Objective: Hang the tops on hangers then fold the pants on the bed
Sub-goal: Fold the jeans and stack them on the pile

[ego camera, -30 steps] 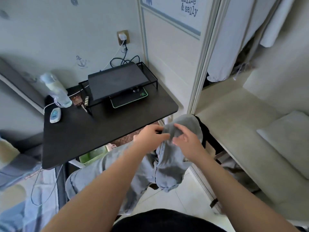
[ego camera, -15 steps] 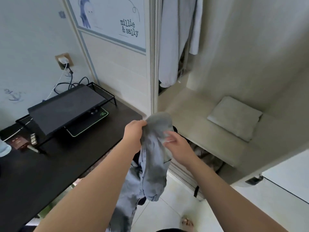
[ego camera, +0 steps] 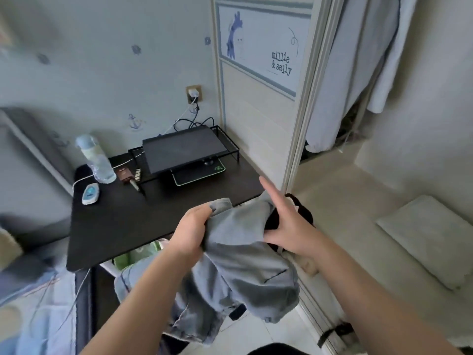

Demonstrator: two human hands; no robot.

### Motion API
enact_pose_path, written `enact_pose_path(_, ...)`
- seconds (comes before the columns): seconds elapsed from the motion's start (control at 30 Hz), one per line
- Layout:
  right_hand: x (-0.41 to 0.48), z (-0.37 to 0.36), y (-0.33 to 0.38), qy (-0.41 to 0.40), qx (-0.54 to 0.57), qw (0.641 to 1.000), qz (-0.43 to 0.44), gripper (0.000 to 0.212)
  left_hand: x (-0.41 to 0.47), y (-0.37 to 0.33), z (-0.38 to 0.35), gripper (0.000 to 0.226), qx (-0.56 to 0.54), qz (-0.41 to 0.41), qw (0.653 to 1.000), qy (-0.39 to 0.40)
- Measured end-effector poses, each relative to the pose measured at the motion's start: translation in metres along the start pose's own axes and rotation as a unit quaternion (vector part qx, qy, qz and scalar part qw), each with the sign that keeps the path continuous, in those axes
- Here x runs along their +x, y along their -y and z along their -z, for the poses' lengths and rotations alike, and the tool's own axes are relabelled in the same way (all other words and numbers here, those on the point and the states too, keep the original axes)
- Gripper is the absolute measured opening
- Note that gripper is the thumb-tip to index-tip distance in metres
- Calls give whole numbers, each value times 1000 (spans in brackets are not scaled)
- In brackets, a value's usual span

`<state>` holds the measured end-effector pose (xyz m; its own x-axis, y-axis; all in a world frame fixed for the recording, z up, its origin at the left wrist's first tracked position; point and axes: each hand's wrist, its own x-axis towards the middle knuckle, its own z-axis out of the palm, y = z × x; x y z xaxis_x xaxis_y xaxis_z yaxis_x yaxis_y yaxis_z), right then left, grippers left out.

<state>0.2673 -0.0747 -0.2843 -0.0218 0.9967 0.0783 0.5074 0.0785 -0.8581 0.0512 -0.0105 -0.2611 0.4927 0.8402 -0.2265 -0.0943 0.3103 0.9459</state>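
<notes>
The left hand point(ego camera: 192, 233) grips the grey-blue pants point(ego camera: 243, 254) at their bunched upper part. Its fingers point(ego camera: 202, 213) are curled tight round a fold of the cloth, and a small tab of fabric sticks up just past the knuckles. The right hand point(ego camera: 288, 226) is on the other side of the same bundle. Its fingers are straight and spread, with the forefinger pointing up and away, and only the thumb lies against the right edge of the cloth. The top of the pants stretches between the two hands. The rest hangs in loose folds below the wrists, above the pale floor and just off the near right corner of the table point(ego camera: 115, 226).

A black strap or bag point(ego camera: 303, 211) shows behind the right hand; what it belongs to cannot be told. Toward the table's far edge stand a clear water bottle point(ego camera: 96, 160) and a dark screen on a black wire stand point(ego camera: 179, 149). A small white and blue device point(ego camera: 90, 193) lies near the left edge. To the right the wardrobe is open, with white garments point(ego camera: 345, 73) hanging inside and a pale folded cloth point(ego camera: 430, 237) on its shelf.
</notes>
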Motion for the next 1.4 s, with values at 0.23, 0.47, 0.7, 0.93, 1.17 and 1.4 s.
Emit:
enact_pose_path(0.23,19,-49,29,142,-226,956,123,100,-103,9,25,34,126,-53,981,-139)
enact_pose_path(0.47,4,-117,74,159,-85,947,264,47,-200,21,52,26,164,-120,920,-336)
enact_pose_path(0.7,-6,-152,162,157,10,914,374,41,-263,30,68,16,260,-151,832,-467)
enact_pose_path(0.93,-21,-224,242,167,37,880,443,37,-345,5,116,23,303,-220,698,-611)
enact_pose_path(1.17,-60,-355,374,204,58,830,517,33,-488,-27,211,11,301,-279,597,-689)
enact_pose_path(1.4,-133,-533,451,292,-71,834,463,24,-676,-45,316,7,306,-247,511,-764)
